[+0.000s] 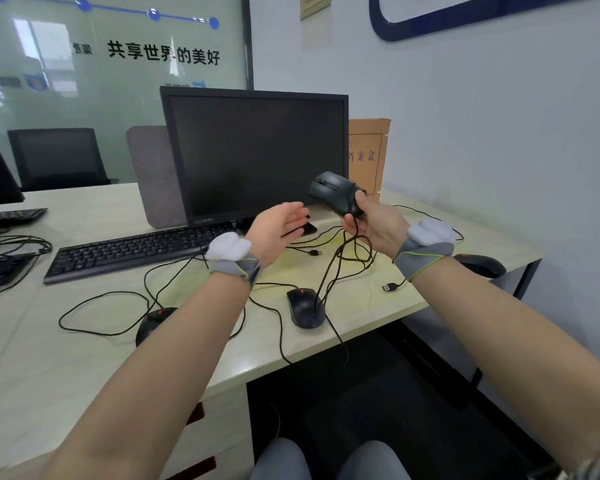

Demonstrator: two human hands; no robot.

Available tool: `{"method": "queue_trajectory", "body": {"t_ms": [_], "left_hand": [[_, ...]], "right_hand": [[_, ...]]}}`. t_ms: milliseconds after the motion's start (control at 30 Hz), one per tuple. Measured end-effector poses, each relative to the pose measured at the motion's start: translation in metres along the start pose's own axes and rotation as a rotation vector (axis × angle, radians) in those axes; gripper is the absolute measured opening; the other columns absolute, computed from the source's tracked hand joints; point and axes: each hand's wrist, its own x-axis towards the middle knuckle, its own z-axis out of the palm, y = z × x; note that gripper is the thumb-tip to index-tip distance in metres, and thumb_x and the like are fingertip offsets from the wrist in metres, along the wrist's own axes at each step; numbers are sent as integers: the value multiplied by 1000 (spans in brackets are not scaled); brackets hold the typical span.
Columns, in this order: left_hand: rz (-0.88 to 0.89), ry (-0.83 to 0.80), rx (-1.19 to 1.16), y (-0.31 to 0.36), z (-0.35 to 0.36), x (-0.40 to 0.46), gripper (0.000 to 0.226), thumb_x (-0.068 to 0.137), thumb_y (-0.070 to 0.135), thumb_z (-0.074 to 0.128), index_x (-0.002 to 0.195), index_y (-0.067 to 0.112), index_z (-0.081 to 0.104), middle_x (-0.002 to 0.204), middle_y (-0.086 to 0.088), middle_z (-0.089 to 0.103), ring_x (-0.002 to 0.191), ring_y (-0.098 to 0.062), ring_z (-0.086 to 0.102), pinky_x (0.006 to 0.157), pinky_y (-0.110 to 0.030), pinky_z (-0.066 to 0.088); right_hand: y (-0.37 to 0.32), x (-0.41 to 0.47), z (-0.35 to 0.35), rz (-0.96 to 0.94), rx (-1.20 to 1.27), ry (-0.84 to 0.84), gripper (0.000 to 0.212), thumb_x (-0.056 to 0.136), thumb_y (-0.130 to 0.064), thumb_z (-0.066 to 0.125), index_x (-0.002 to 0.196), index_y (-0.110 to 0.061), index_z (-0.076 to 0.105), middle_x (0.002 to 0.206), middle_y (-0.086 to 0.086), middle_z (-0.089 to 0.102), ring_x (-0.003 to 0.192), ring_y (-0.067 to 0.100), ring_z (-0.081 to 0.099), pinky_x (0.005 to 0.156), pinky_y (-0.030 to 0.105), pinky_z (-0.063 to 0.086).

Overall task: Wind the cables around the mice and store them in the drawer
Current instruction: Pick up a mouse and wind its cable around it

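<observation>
Mouse, black and wired, is held in the air above the right half of the desk, in front of the monitor's lower right corner.

Head view:
- The right hand grips the mouse, thumb on its rear end and fingers curled beneath it. At least one turn of cable appears to lie across the body; the count cannot be told.
- The left hand is relaxed with straight fingers and holds nothing. It hovers just left of the mouse.
- The free cable hangs from the right hand in loose loops, crosses a second mouse near the front edge and drops over that edge.
- A third mouse lies left of the second, a fourth at the right edge. Their cables overlap across the desk. One USB plug lies near the right front.
- Red-handled drawers sit under the front edge, left of the knees.

Risks:
- The slack crosses the second mouse; pulling while winding would likely drag it off the front edge.
- Overlapping cables may snag or knot.
- With no hand on the slack, wound turns may slip off.
</observation>
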Motion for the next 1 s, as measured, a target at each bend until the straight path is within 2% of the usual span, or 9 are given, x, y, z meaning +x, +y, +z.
{"method": "queue_trajectory", "body": {"t_ms": [100,200,333,467,533,633,767,867,1000], "left_hand": [[122,-18,87,5,31,-3,16,95,14,47,108,10,55,104,-8,61,100,-21,61,81,-25,53],[203,-11,335,8,56,-6,4,89,18,56,87,21,55,82,1,59,75,-9,58,64,-20,53],[153,222,542,4,66,0,22,85,21,57,102,10,48,101,-10,55,90,-25,58,86,-40,54],[93,263,459,-8,69,-1,28,84,17,58,103,11,39,119,-17,51,99,-29,56,83,-46,56],[92,226,345,-12,72,-4,30,85,15,59,99,15,32,109,-13,52,84,-27,60,64,-38,59],[109,106,394,-13,64,-4,29,89,20,58,103,13,34,100,-10,60,47,-11,57,35,-17,41],[243,-168,494,-15,47,-3,19,96,21,43,82,17,55,62,0,55,34,-4,36,43,-18,29],[316,-176,402,-14,37,2,30,99,16,36,76,17,54,56,-1,40,34,-3,31,38,-14,23],[310,-203,454,-18,29,4,30,100,17,34,78,16,54,51,2,38,35,-4,29,39,-15,24]], "right_hand": [[3,-2,5,-47,-37,-56,18,97,-24,46,91,-9,54,83,9,58,43,8,59,55,21,56],[6,-4,8,-109,-130,-115,31,98,-25,44,117,-3,54,90,11,62,63,15,62,63,24,56],[10,-7,11,-140,-165,-90,38,98,-27,45,128,-5,48,93,6,62,71,16,62,62,23,55],[11,-5,13,-163,-134,-21,41,97,-27,48,131,-6,45,110,16,61,81,24,65,79,34,55],[11,-6,13,-184,-158,-13,42,96,-28,48,132,-6,44,118,21,60,86,29,64,80,36,54],[4,-9,8,-216,-58,-42,37,98,-29,45,128,-7,44,116,13,59,78,21,68,60,25,56],[-16,-12,-7,-245,-203,-61,27,96,-40,44,111,-19,51,101,0,62,72,11,63,63,22,49],[-27,-10,-21,-215,-393,-83,20,95,-42,45,93,-27,57,91,-2,58,67,9,54,61,22,37],[-32,-11,-30,-197,-445,-121,21,95,-42,45,93,-27,60,83,-5,63,65,9,53,59,22,34]]}}
